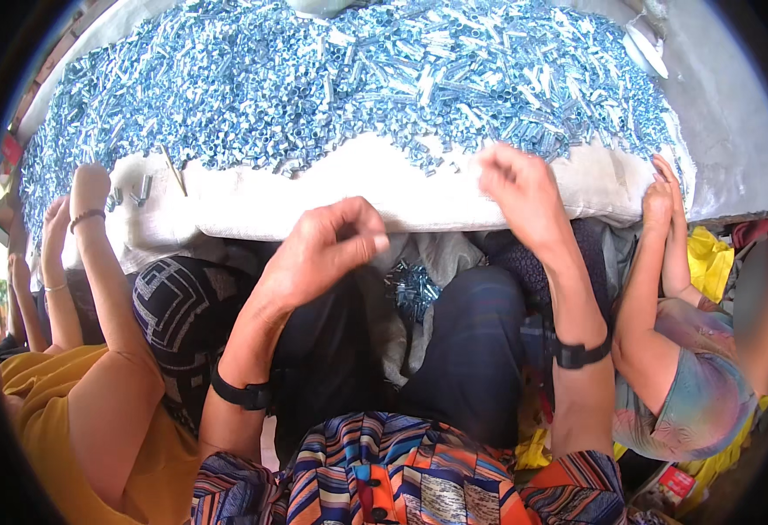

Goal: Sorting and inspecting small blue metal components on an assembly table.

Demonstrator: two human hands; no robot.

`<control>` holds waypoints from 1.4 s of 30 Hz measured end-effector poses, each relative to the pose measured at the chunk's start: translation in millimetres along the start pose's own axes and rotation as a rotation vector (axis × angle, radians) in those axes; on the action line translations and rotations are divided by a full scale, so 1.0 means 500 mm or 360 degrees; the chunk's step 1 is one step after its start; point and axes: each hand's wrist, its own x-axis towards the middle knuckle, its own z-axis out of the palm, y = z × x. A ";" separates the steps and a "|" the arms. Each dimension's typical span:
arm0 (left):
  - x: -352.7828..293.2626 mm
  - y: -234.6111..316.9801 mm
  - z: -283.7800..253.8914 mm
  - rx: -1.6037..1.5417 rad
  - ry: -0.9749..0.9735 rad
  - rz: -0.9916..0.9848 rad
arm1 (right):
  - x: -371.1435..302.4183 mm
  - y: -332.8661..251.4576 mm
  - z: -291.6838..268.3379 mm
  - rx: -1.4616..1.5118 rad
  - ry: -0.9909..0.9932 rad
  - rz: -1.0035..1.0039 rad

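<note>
A wide heap of small shiny metal tubes [357, 79] covers the pale cloth-topped work surface [314, 197]. In front of the cloth edge is my left hand [318, 249], its thumb and curved fingers apart with no piece visible between them. My right hand [528, 197] is over the cloth, close to the near edge of the heap. Its fingers are bent together and slightly blurred; whatever they pinch, if anything, cannot be made out. Between my knees, more small metal pieces [413, 290] lie in a sagging grey cloth [454, 249].
At left, a person in a mustard top [121, 420] reaches to the heap; a thin stick [174, 171] and loose tubes lie nearby. At right, another person's hands [664, 197] are at the cloth edge. A white dish-like object [645, 51] rests at the far right.
</note>
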 end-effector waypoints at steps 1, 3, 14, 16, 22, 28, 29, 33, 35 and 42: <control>0.014 0.012 -0.002 0.0245 0.0168 0.0033 | 0.029 0.005 -0.004 -0.0128 0.0203 -0.0058; 0.045 0.031 0.004 0.0431 0.0292 0.0057 | 0.085 0.051 -0.012 -0.0486 0.0413 -0.0310; 0.157 0.002 -0.008 0.1387 0.0875 0.0441 | 0.152 0.051 0.008 -0.1225 0.0364 -0.0366; 0.175 -0.006 -0.003 0.1492 0.0857 0.0419 | 0.145 0.047 0.010 -0.1099 0.0392 -0.0394; 0.189 -0.007 -0.013 0.1615 0.0784 0.0402 | 0.086 0.025 0.016 -0.0250 0.0372 -0.0215; 0.209 -0.002 -0.008 0.1755 0.0824 0.0335 | 0.006 -0.001 0.031 0.0773 0.0174 0.0061; 0.201 -0.003 -0.013 0.1746 0.0832 0.0333 | -0.008 -0.006 0.036 0.0775 0.0176 0.0064; 0.146 0.022 -0.007 0.1502 0.0886 0.0479 | -0.058 0.011 0.042 0.1040 0.0084 0.0119; 0.124 0.006 -0.014 0.1419 0.0851 0.0503 | -0.077 0.008 0.048 0.1385 0.0028 0.0197; 0.093 0.003 -0.012 0.1652 0.0691 0.0428 | -0.102 0.003 0.071 0.1808 0.0083 0.0354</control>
